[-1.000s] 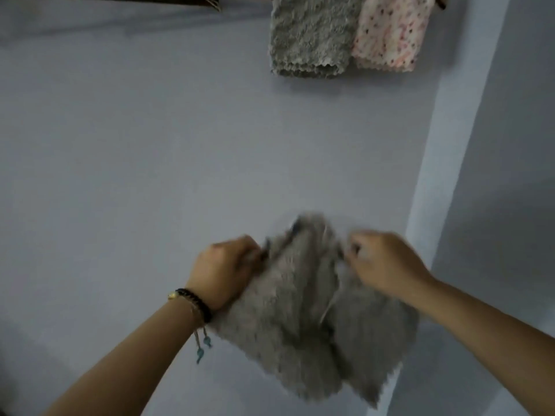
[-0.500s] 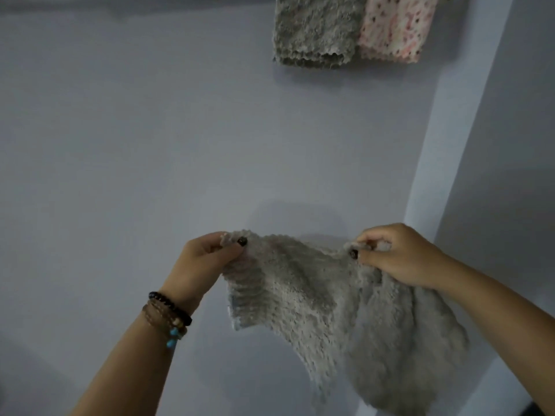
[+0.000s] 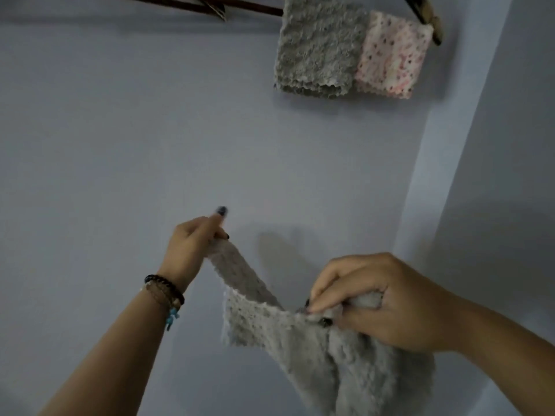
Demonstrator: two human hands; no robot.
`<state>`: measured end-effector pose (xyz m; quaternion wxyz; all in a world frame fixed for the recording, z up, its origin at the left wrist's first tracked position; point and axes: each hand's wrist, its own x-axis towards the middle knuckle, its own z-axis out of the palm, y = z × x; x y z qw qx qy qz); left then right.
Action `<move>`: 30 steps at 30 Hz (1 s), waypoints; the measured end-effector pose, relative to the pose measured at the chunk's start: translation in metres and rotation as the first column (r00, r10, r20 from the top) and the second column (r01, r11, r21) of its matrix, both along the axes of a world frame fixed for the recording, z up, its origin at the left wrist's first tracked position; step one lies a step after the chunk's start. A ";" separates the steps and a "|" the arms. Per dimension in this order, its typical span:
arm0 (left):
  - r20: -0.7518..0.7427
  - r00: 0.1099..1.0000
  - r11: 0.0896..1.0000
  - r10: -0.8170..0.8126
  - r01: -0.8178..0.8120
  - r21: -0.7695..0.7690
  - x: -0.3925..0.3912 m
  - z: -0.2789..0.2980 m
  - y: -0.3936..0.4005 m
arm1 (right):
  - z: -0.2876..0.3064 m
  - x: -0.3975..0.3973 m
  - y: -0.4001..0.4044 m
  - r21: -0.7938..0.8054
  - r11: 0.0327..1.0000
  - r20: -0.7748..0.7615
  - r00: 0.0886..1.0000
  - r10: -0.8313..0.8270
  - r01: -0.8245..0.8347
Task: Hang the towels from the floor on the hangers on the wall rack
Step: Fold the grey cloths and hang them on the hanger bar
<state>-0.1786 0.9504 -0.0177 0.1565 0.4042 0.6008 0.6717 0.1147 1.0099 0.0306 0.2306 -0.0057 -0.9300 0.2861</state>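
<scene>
A fluffy grey towel (image 3: 324, 352) hangs in front of me, held between both hands. My left hand (image 3: 192, 244) pinches one corner and lifts it higher, with the forefinger sticking up. My right hand (image 3: 378, 301) grips the towel's top edge lower and to the right, fingers curled round the fabric. High on the wall, a grey towel (image 3: 318, 46) and a pink spotted towel (image 3: 393, 55) hang side by side from dark wooden hangers (image 3: 426, 13). An empty dark hanger (image 3: 192, 6) shows at the top left.
A plain pale blue wall (image 3: 150, 130) fills the view. A wall corner (image 3: 444, 175) runs down the right side. The floor is out of view.
My left hand has risen with its corner while my right hand dropped lower and right, so the towel's top edge now slants. The view tilted up, showing more of the hangers.
</scene>
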 end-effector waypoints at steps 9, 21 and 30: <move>-0.276 0.909 0.939 -0.312 0.251 -0.233 0.030 0.030 0.014 | -0.012 -0.034 0.039 -0.033 0.988 -0.006 0.988 -0.152 0.152; -0.580 0.718 0.840 -0.385 0.013 -0.542 0.015 0.031 0.013 | -0.012 -0.065 0.064 -0.042 0.971 0.157 0.961 -0.227 0.236; -0.528 0.751 0.901 -0.396 0.206 -0.383 0.026 0.032 0.007 | -0.011 -0.066 0.065 -0.115 0.948 -0.016 0.954 -0.300 0.296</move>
